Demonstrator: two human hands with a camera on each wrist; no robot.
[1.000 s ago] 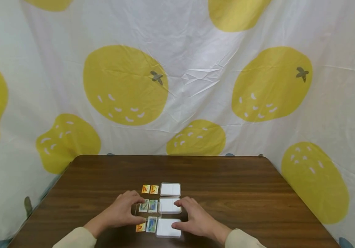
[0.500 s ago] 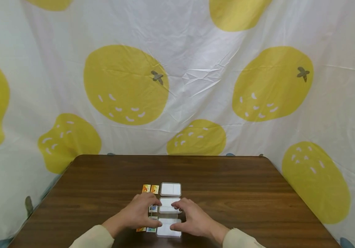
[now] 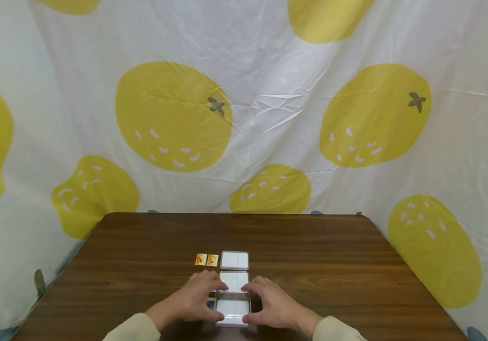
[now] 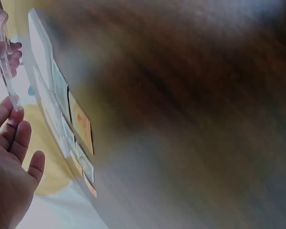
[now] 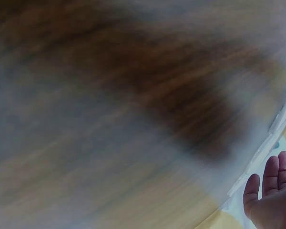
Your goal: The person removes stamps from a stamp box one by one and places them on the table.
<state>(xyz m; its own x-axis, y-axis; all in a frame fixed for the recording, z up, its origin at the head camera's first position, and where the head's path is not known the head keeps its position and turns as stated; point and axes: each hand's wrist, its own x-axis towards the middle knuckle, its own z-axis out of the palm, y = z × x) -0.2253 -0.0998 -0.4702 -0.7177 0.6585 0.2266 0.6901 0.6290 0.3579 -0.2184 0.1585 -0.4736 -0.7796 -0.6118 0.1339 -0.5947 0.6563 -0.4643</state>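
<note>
Between them, my left hand (image 3: 194, 298) and right hand (image 3: 277, 303) hold a clear plastic lid (image 4: 8, 78) by its two sides, thumbs and fingertips at its edges. In the head view the lid hangs over the nearest white flat case (image 3: 233, 307); the left wrist view shows it raised off the table. Behind that case lie a middle white case (image 3: 233, 278) and a far white case (image 3: 234, 260). To the left of the cases are small stamps, among them an orange stamp (image 4: 82, 123) and a bluish-green stamp (image 4: 60, 88). My left hand hides several of these in the head view.
Two orange stamps (image 3: 207, 259) lie beside the far case. Everything rests on a dark wood-grain table (image 3: 333, 255) with rounded far corners. A white curtain (image 3: 269, 132) printed with yellow fruit hangs behind and at both sides.
My left hand has moved right with the clear lid, bringing it over the nearest case. My right hand has come to hold the lid's right side. Both hands have shifted slightly nearer.
</note>
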